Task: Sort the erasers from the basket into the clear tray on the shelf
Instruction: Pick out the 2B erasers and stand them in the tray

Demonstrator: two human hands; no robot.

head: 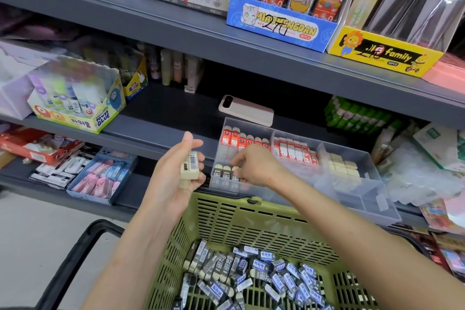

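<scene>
The green basket (251, 229) at six o'clock holds the loose 2B erasers (264, 277). The clear tray (352, 199) sits at four o'clock. The left hand (176, 178) grips a stack of erasers (191, 166). The right hand (259, 166) pinches a single eraser (235, 173) upright in the tray's front-left compartment. They look light and stiff with slick sleeves, so pinch across the long sides.

Green slotted basket (251, 211) down front, its floor strewn with grey-and-blue sleeved erasers (264, 282) lying every which way. The clear divided tray (352, 184) sits on the shelf (156, 131); three upright erasers (225, 173) stand in its front-left compartment. Cream erasers (190, 168) sit gripped in the left hand (176, 178).
</scene>
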